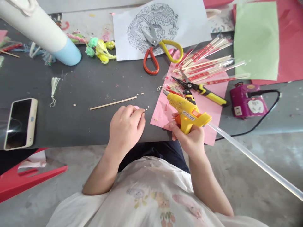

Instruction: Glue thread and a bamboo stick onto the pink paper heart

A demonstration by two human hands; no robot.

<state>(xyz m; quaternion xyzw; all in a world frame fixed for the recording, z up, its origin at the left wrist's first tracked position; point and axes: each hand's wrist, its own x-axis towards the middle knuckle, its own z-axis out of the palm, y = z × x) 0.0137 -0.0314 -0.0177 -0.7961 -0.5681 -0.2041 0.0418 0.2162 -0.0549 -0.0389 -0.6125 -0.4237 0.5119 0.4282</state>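
**Right hand (195,142) held a yellow glue gun (181,104) over a pink sheet (157,115)**

The right hand's grip was clamped on the handle of the yellow glue gun at the near edge of the table (71,129), its nozzle pointing far and left. A long translucent glue stick (255,159) ran from its back end toward the near right.

The left hand (125,127) rested at the near edge, left of the pink sheet, fingers curled together; whether that grip enclosed anything could not be told. Just beyond it lay a thin wooden stick (113,103), with small pale crumbs (142,93) by its right end.

Black-and-yellow snips (210,94) lay on the pink sheet beyond the glue gun, near red-patterned wrapped sticks (199,74). Farther off, scissors (151,61) with one red and one yellow handle lay open, blades across a dragon drawing (196,19).

On the right sat a purple power box (239,102) with a black cable (257,123) plugged in. On the left were a phone (20,121), a pale tassel (55,86) and, farther away, a white-and-blue bottle (49,34).
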